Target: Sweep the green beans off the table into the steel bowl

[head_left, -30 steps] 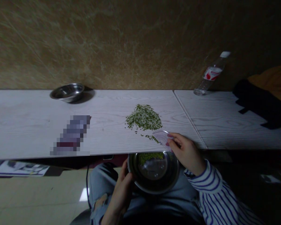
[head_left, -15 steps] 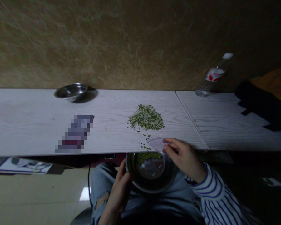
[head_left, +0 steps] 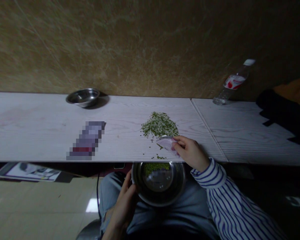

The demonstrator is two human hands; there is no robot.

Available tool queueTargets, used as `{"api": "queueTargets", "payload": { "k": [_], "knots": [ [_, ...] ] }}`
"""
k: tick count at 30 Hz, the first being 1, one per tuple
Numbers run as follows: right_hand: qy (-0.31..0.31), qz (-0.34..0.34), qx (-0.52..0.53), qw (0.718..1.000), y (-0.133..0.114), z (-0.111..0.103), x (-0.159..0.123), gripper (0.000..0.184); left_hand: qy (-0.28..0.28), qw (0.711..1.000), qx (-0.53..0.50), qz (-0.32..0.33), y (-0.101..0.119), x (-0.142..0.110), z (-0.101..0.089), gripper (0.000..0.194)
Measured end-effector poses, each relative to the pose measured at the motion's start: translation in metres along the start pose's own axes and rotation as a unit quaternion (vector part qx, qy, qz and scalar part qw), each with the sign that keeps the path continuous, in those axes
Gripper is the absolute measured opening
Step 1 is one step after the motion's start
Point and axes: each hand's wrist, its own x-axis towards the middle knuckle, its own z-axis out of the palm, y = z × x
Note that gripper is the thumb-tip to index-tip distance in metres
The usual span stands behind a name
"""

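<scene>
My left hand (head_left: 125, 196) grips the left rim of a metal bowl (head_left: 158, 199), held under the table's front edge above my lap. Small green beans (head_left: 156, 167), which look like mung beans, lie in the bowl's far part. Over the table, my right hand (head_left: 190, 151) pinches a thin clear plastic piece with a curved edge (head_left: 167, 143) between thumb and fingers. It is at the near side of a spread pile of green beans (head_left: 160, 124) on the white tabletop (head_left: 122, 133). A few loose beans (head_left: 160, 157) lie near the table edge, just above the bowl.
A second metal bowl (head_left: 83, 98) stands at the back left by the wall. A pixelated flat object (head_left: 87, 140) lies in front of it. To the right are a plastic bottle (head_left: 232, 83) and a dark and orange cloth item (head_left: 287, 106). A seam (head_left: 210, 130) crosses the table.
My right hand has moved the plastic piece away from the table edge, towards the bean pile. The left hand still holds the bowl. The view has shifted slightly.
</scene>
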Motion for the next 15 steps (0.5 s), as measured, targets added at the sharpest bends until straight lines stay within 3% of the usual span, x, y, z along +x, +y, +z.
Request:
{"api": "queueTargets", "payload": {
  "k": [15],
  "knots": [
    [-0.097,-0.030,0.004,0.995,-0.029,0.005,-0.020,0.020,-0.017,0.999,-0.018,0.020,0.000,0.002,-0.005,0.061]
  ]
}}
